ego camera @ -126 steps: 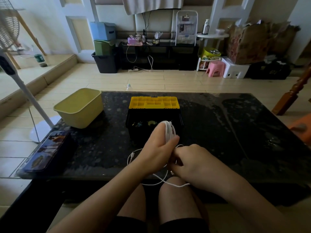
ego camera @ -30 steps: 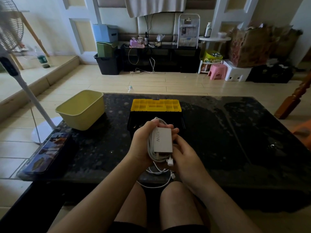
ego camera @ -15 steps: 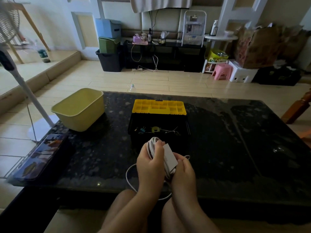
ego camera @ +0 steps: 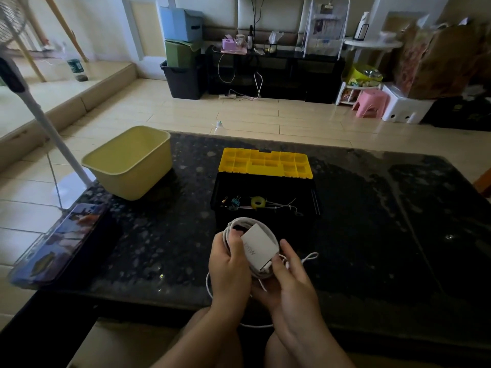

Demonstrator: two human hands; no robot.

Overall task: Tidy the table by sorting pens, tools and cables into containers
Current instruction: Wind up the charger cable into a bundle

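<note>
- Head view: I see my left hand gripping the coiled white cable and charger.
- My right hand holds the cable underneath, thumb pressing the charger.

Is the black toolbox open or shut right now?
Open. The toolbox has its yellow lid swung back behind it, and a tape roll and binder clip show inside.

Both forearms converge above the knees. The left hand and right hand meet, fingers curled around a white charger.
</note>
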